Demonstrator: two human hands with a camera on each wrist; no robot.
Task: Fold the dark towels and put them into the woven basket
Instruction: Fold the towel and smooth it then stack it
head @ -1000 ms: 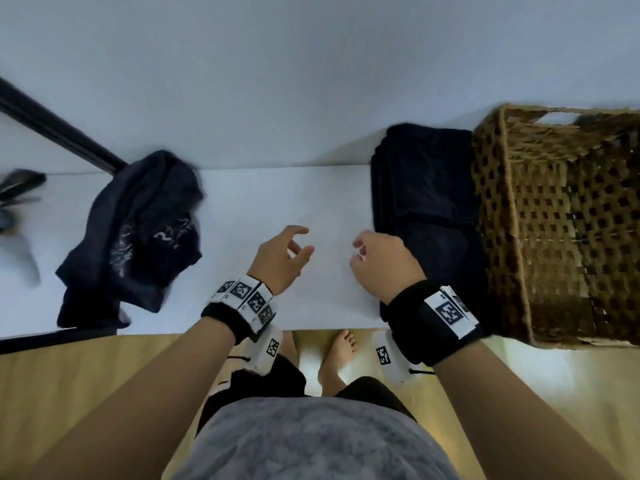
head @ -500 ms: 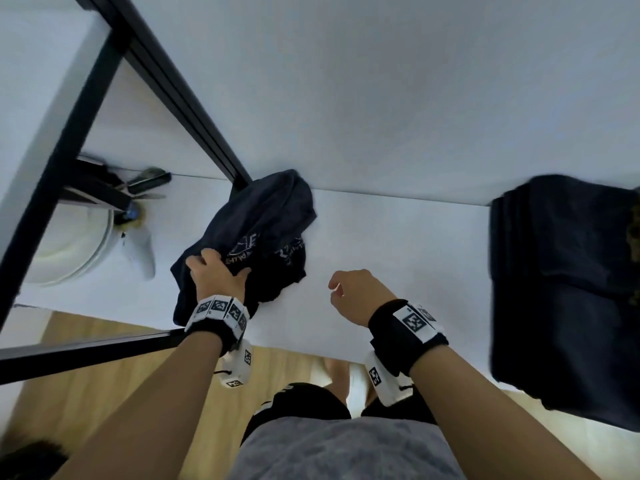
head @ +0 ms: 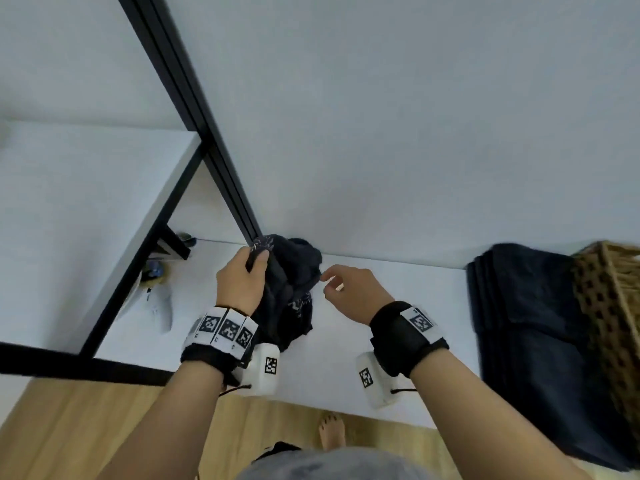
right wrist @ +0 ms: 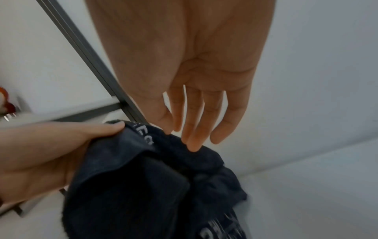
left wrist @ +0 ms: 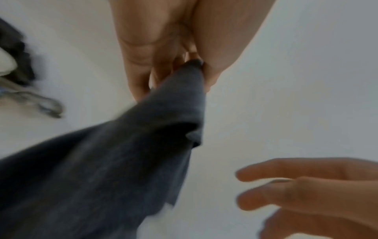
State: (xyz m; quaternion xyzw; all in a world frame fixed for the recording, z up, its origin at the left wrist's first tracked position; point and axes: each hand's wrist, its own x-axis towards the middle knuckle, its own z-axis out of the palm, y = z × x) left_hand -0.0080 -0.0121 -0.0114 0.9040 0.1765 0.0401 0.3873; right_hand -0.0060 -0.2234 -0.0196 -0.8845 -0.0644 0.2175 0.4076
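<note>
White surface (head: 398, 341) against a pale wall, black frame post (head: 194, 109) rising at 11 o'clock. Left hand (head: 239, 282) grasps a crumpled dark towel (head: 294, 282), fingers and thumb pinching its upper edge, the cloth hanging below toward the surface. Right hand (head: 349, 292), released and holding nothing, reaches with loosely extended fingers (right wrist: 194, 129) to the towel's top fold at its 3 o'clock side; contact cannot be told. Folded dark towels (head: 530, 341) lie stacked at 3 o'clock, touching the woven basket (head: 609, 306) at the far right.
</note>
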